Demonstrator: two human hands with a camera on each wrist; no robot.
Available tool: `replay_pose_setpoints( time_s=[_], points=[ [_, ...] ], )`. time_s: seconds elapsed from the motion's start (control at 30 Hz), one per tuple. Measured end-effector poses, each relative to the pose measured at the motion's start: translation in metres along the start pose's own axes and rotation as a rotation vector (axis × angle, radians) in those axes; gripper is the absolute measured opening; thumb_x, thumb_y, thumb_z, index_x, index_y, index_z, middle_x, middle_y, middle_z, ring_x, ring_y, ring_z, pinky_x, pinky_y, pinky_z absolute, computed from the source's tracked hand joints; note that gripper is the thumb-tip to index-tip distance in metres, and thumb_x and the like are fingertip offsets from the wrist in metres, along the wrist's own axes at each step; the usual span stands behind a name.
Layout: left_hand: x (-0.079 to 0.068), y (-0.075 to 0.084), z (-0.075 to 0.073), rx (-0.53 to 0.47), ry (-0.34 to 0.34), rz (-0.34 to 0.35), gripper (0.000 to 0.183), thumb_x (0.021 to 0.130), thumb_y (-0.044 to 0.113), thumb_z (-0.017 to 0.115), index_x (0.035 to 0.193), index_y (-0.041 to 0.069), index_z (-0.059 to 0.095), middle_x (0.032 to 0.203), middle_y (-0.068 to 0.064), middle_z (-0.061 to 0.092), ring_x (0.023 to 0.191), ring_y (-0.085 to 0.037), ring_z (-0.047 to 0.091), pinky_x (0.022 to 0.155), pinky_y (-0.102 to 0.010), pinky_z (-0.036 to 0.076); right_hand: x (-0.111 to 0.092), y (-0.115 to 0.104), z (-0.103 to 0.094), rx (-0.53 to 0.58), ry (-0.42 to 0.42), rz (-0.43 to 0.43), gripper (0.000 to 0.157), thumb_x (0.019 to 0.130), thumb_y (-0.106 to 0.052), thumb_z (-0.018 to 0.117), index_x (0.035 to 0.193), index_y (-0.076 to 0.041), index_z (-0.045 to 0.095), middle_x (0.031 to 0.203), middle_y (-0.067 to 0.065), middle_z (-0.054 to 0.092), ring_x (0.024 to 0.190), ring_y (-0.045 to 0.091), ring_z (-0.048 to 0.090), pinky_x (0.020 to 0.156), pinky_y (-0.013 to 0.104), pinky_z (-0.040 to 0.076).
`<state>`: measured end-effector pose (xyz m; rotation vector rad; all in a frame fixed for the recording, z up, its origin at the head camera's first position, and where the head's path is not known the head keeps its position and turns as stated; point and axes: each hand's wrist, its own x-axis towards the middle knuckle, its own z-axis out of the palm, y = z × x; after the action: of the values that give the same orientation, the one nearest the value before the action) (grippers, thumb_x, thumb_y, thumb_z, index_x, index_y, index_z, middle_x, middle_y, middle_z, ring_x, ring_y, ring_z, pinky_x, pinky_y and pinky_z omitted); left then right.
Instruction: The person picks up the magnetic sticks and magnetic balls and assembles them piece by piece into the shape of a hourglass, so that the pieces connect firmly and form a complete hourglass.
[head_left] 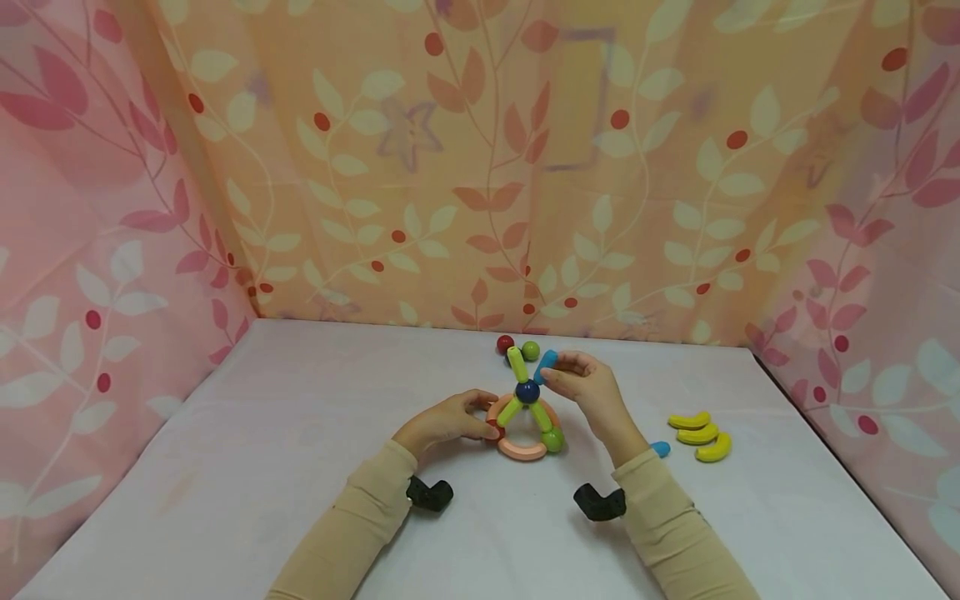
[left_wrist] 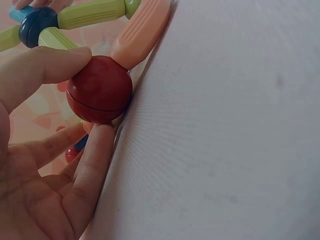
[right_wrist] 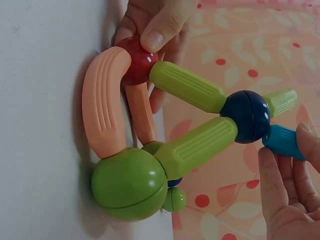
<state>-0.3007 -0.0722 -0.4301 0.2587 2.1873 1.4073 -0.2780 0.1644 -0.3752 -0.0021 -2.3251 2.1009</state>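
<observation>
"Gripping anything with the left hand (head_left: 453,417)?"

"Yes, its thumb and fingers are pinching the red ball (left_wrist: 100,89), which is forming the left corner of the ball-and-stick frame (right_wrist: 200,145)."

"And the right hand (head_left: 588,383)?"

"It is pinching a blue stick (head_left: 545,365), whose lower end is touching the dark blue ball (head_left: 527,392) high on the frame."

"Where is that frame standing?"

"On the white tabletop (head_left: 247,433), between the hands. Curved peach sticks (head_left: 522,451) are making its base, and a green ball (head_left: 553,439) is sitting at the near right. Two lime sticks (right_wrist: 187,87) are sloping from the dark blue ball to the red and green ones, while an upper lime stick (head_left: 517,364) is leaning left above it."

"What else is lying about?"

"Another red ball (head_left: 506,343) and another green ball (head_left: 531,350) are sitting on the far side, three yellow curved pieces (head_left: 697,434) are lying to the right, and a second blue piece (head_left: 660,449) is showing beside the right sleeve (head_left: 675,517), partly hidden"
</observation>
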Motion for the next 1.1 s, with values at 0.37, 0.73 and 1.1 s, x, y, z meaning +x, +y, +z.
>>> replay_pose_setpoints(
  time_s=[0.37, 0.73, 1.1],
  points=[
    [0.0, 0.002, -0.002, 0.033, -0.018, 0.031, 0.068, 0.079, 0.028, 0.083, 0.139, 0.019, 0.053, 0.141, -0.004, 0.053, 0.114, -0.02, 0.056, 0.106, -0.048, 0.043, -0.001, 0.003, -0.003, -0.004, -0.049, -0.02, 0.041, 0.092, -0.016, 0.072, 0.127, 0.0, 0.057, 0.108, 0.003, 0.065, 0.097, 0.009, 0.069, 0.094, 0.032, 0.057],
    [0.027, 0.019, -0.03, -0.077, 0.098, 0.165, 0.067, 0.088, 0.012, 0.074, 0.148, 0.008, 0.043, 0.144, -0.018, 0.051, 0.113, -0.025, 0.066, 0.098, -0.04, 0.055, -0.006, 0.016, -0.023, -0.327, -0.221, 0.068, 0.053, 0.091, -0.025, 0.072, 0.139, -0.008, 0.056, 0.143, 0.014, 0.057, 0.132, 0.033, 0.053, 0.113, 0.056, 0.039],
    [0.086, 0.031, -0.029, 0.125, 0.216, 0.289, 0.057, 0.086, 0.018, 0.078, 0.138, 0.011, 0.056, 0.14, -0.009, 0.057, 0.126, -0.028, 0.057, 0.101, -0.042, 0.052, -0.01, 0.014, -0.011, -0.255, -0.177, 0.055, 0.055, 0.089, -0.028, 0.076, 0.137, -0.009, 0.059, 0.135, 0.013, 0.064, 0.122, 0.026, 0.061, 0.111, 0.057, 0.041]
  ],
)
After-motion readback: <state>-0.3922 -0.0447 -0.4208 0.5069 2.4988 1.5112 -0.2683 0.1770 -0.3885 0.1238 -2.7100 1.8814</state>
